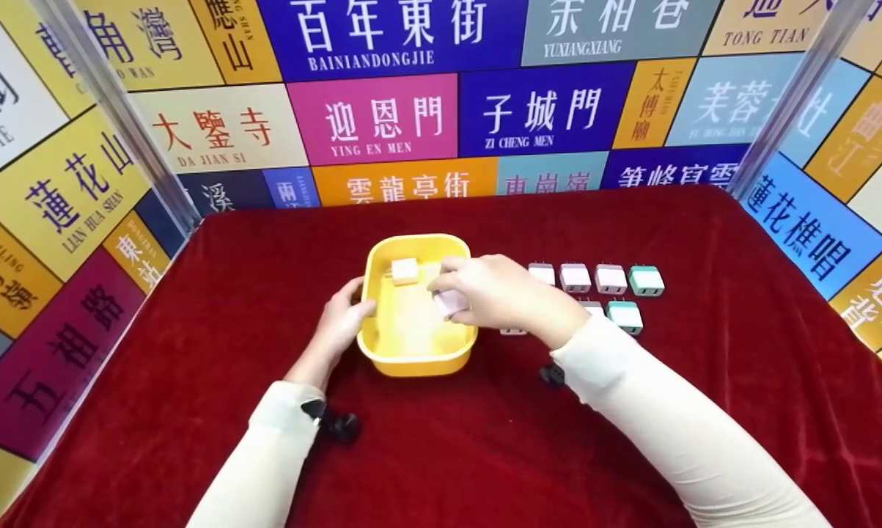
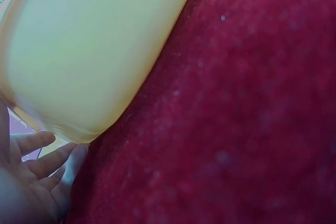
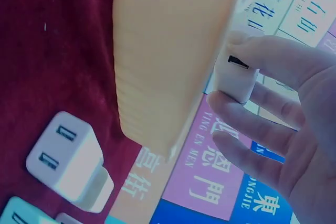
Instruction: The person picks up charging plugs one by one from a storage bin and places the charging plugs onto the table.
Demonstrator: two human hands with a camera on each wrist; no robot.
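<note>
A yellow plastic tub point(image 1: 413, 367) stands on the red cloth, with one white charger plug point(image 1: 405, 272) lying inside near the far end. My left hand point(image 1: 342, 319) grips the tub's left side, thumb over the rim; in the left wrist view its fingers point(image 2: 50, 161) meet the outer wall. Above the tub's right half, my right hand point(image 1: 505, 290) pinches a white USB charger plug point(image 1: 451, 303) between thumb and fingers. The right wrist view shows a dark port on this charger point(image 3: 231, 81), held close to the tub's rim. Part of it is covered by the fingers.
Several charger plugs stand in two rows right of the tub, some with purplish backs point(image 1: 611, 279), others with green ones point(image 1: 646, 280). My right forearm partly hides the nearer row. Red cloth point(image 1: 441, 455) covers the table, and a wall of colourful signs point(image 1: 382, 117) rises behind.
</note>
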